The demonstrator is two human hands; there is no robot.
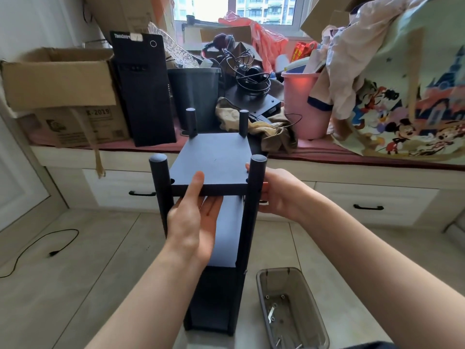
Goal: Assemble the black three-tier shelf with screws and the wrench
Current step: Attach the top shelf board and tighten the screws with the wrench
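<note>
So the black three-tier shelf (214,222) is standing upright on the tiled floor (75,273), right in front of the window bench, with its four round posts poking up past the top board (216,159).

Left hand (193,220) is grabbing the front edge of that top board: thumb lies flat on the upper face, the other fingers go underneath, palm facing up under the panel. So it's pinching the board between thumb and fingers, fairly loose looking, fingers mostly straight.

Right hand (274,192) is at the front right post (254,197), just below the top board's corner. It's wrapped around the post from the right side, one fingertip peeking out to the left of the post at board level. The rest of the fingers are hidden behind the post, so can't say how tight the grip is.

The middle board (226,235) shows below the left hand, and the bottom tier is in shadow near the floor.

On the floor just right of the shelf's base there's a translucent grey plastic bin (292,308) with a few screws (279,342) and a small pale metal piece in it, maybe the wrench, too small to tell. A black cable (37,245) trails across the floor on the left.
</note>
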